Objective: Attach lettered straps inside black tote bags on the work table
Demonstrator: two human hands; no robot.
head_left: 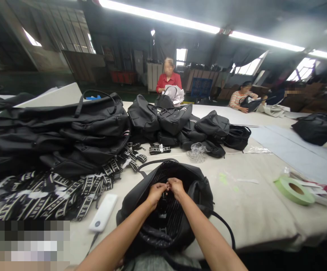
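Note:
A black bag (pixel 135 192) stands with its mouth open at the table's near edge, its dark lining showing. Both of my hands reach into the opening. My left hand (pixel 158 192) and my right hand (pixel 175 187) meet there, fingertips pinched close together. Whatever lies between the fingers is too small to make out. One bag handle (pixel 227 222) droops to the right, and another arches over the far rim. Below my hands, a piece of lettered strap shows dimly inside the bag.
Black bags (pixel 95 131) are heaped at the left and centre. Lettered straps (pixel 47 195) lie in a pile beside a white power bank (pixel 103 212). Crumpled clear plastic (pixel 197 152) and a green tape roll (pixel 293 190) rest on the table. Several people (pixel 169 81) work across it.

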